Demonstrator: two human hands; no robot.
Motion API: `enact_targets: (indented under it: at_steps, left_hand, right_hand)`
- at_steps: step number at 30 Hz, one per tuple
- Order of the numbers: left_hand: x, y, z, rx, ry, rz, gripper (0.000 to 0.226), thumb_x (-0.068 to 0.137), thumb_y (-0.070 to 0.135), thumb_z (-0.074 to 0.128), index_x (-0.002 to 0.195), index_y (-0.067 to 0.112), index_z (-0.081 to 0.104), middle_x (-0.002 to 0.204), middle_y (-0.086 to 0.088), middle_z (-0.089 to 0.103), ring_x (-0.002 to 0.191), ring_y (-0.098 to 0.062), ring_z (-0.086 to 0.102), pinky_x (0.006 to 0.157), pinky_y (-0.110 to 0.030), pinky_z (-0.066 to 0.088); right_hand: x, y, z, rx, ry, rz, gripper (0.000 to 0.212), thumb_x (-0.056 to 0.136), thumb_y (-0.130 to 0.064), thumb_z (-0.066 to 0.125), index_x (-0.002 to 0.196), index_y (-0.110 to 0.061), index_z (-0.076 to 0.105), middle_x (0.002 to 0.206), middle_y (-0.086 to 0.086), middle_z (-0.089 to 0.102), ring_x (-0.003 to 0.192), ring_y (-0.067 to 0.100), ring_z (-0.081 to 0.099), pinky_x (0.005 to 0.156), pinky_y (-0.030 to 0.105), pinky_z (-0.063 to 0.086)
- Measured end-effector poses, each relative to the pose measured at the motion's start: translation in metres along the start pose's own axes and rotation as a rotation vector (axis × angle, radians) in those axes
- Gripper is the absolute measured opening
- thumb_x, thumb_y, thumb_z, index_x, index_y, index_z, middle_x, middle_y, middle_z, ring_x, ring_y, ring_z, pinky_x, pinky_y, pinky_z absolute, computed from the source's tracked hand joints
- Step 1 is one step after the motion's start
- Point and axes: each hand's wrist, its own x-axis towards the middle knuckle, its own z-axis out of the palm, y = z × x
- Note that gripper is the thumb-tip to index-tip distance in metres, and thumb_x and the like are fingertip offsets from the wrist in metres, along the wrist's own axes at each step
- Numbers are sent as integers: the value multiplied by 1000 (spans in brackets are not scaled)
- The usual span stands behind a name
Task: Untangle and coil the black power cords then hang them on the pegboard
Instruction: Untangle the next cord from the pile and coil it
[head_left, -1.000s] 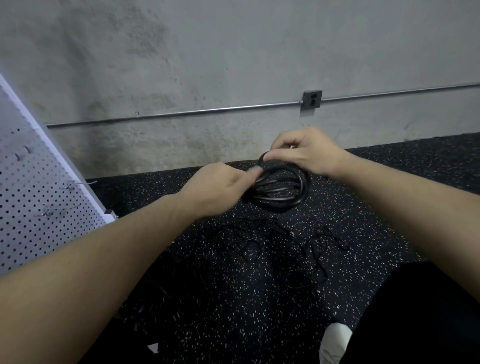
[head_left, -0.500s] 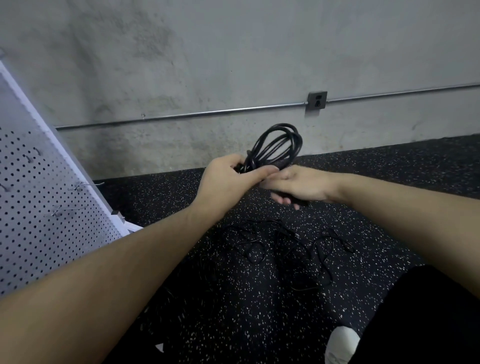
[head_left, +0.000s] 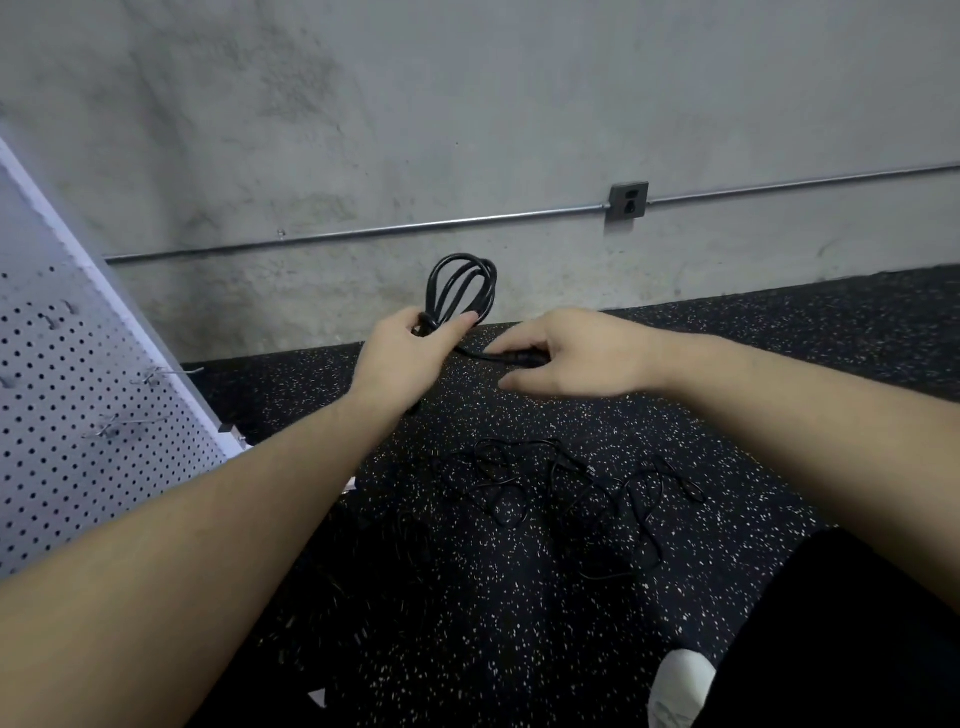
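My left hand (head_left: 410, 351) grips a coiled black power cord (head_left: 460, 286) at its base, and the loops stand upright above my fingers. A short tail of that cord runs right to its plug end (head_left: 514, 358), which my right hand (head_left: 576, 356) pinches between thumb and fingers. Below my hands, thin black cords (head_left: 576, 493) lie tangled on the speckled black floor. The white pegboard (head_left: 67, 405) leans at the left, with metal hooks (head_left: 166, 371) sticking out of it.
A grey concrete wall stands behind, with a metal conduit and an outlet box (head_left: 628, 201). My dark trouser leg (head_left: 841, 639) and a white shoe (head_left: 678, 686) fill the lower right. More dark cords lie faintly at lower left of the floor.
The coil has been turned from lying flat between my hands to standing upright in my left hand. My right hand has left the coil and moved right, drawing out the plug end.
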Motion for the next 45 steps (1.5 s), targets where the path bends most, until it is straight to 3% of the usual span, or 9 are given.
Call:
enact_targets:
  at_steps: [6,11,15,20,24,31,35,40,45]
  left_hand:
    - [-6,-13,7,23,-168,-51,21,95,46,67,105,27,67,94,4,72,57,-14,58,49,-23,45]
    - [-5,-16,10,-49,-190,-110,14,98,40,64,99,27,68,90,3,77,58,-15,60,49,-23,44]
    - [-9,-17,14,18,-206,-72,23,97,43,65,95,21,71,86,-1,76,50,-11,59,47,-20,43]
    - [-8,-14,19,36,-148,-40,30,94,49,68,79,22,70,67,2,67,55,-14,60,58,-33,51]
    - [-5,-7,21,-26,-87,40,18,98,41,64,87,26,67,79,-7,75,56,-16,63,60,-41,59]
    - [-14,10,32,5,-52,162,13,102,39,58,96,31,66,67,5,70,48,4,55,53,-20,40]
    - [-18,11,38,21,-54,164,18,102,41,58,94,28,67,65,3,70,45,3,53,53,-23,39]
    - [-17,5,34,31,-81,164,22,102,40,58,100,22,71,63,2,70,44,-2,53,53,-25,40]
    - [-21,10,40,-147,-99,53,22,103,35,59,101,17,71,68,-2,70,45,-9,52,47,-24,42]
  right_hand:
    - [1,11,-3,538,91,31,27,95,-9,68,115,-15,51,77,7,73,49,9,52,45,21,42]
    - [4,15,-1,984,28,36,43,86,-9,69,127,-5,55,106,14,75,83,15,68,70,24,52]
    - [13,17,5,898,268,136,34,93,-18,69,125,-7,66,86,-1,76,68,6,56,63,20,41]
    - [21,11,10,1070,378,165,17,99,-29,63,109,-16,65,107,6,77,98,14,72,83,30,55]
    - [29,3,4,1284,465,237,20,108,-32,47,99,-15,51,76,2,67,69,15,68,63,31,60]
    - [34,11,-2,1037,670,437,41,105,-51,46,79,-19,50,55,-4,58,53,16,43,46,24,23]
    - [28,14,-3,869,610,401,51,85,-71,64,76,-21,59,75,3,66,64,22,49,52,31,35]
    - [26,30,0,869,416,483,73,56,-48,94,111,-7,70,107,8,76,100,25,72,93,38,56]
    - [23,29,-2,1066,378,440,8,93,-3,68,101,-1,68,80,8,76,71,14,74,55,21,57]
